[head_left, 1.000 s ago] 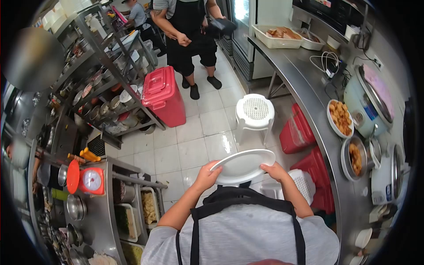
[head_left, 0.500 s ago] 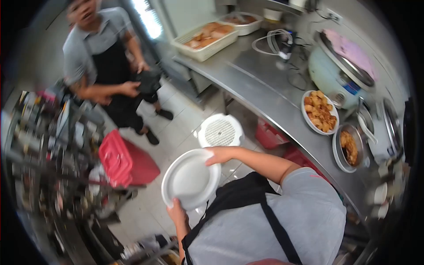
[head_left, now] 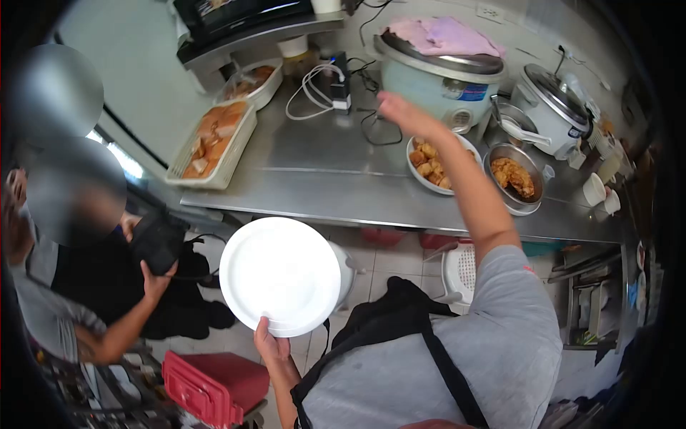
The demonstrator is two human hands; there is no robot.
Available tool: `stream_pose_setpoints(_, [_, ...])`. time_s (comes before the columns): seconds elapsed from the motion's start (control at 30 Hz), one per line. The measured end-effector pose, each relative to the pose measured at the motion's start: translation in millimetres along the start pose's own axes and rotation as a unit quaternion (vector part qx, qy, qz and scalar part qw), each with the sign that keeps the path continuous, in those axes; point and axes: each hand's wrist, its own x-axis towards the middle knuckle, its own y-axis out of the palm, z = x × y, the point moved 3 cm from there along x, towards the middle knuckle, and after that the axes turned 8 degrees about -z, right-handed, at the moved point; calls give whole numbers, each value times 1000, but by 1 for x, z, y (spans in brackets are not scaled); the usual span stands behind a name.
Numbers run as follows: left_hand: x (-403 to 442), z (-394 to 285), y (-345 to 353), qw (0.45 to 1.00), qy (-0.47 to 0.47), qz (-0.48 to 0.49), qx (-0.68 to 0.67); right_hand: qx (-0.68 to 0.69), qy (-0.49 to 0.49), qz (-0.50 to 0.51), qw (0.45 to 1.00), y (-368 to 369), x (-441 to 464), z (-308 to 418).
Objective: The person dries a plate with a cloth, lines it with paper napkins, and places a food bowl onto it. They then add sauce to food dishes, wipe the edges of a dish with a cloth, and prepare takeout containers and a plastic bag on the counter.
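Note:
My left hand grips the near rim of a round white plate, held over the floor in front of the steel table. My right hand is off the plate and reaches over the table with its fingers stretched out, holding nothing. It is just in front of a large pale-green rice cooker. Below my right forearm is a white bowl of fried pieces, partly covered by the arm. Beside that bowl, a metal bowl contains browned fried food.
A basket of bread and a charger with white cable are on the steel table. A second cooker stands right. A co-worker's hand holds a black object at left, above a red bin.
My view has turned right toward the table. My right hand has let go of the plate and reached out over the table. My left hand still holds the plate.

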Motion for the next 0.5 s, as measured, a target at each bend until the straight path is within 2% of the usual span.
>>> stream_pose_setpoints(0.1, [24, 12, 39, 994, -74, 66, -38, -87, -8, -129, 988, -100, 49, -19])
stream_pose_setpoints(0.17, [29, 20, 78, 993, -89, 75, -26, -149, 24, -180, 972, -162, 103, -82])
stream_pose_setpoints(0.2, [36, 27, 90, 994, -70, 88, -11, -161, 76, -224, 958, -187, 113, -101])
stream_pose_setpoints(0.27, [54, 47, 98, 990, 26, 134, 41, -165, 175, -292, 926, -225, 128, -121])
stream_pose_setpoints(0.3, [62, 56, 109, 989, 11, 143, 20, -160, 225, -313, 909, -238, 130, -131])
stream_pose_setpoints(0.37, [63, 64, 151, 986, -85, 132, -49, -193, 272, -314, 889, -255, 132, -137])
stream_pose_setpoints(0.4, [75, 72, 157, 976, 75, 190, 80, -209, 293, -308, 881, -260, 135, -143])
stream_pose_setpoints(0.43, [89, 87, 153, 922, 233, 232, 205, -244, 292, -300, 875, -261, 141, -157])
stream_pose_setpoints(0.47, [86, 90, 170, 887, 301, 231, 264, -278, 283, -285, 873, -260, 148, -173])
stream_pose_setpoints(0.5, [90, 96, 183, 928, 191, 234, 216, -309, 265, -260, 876, -251, 160, -186])
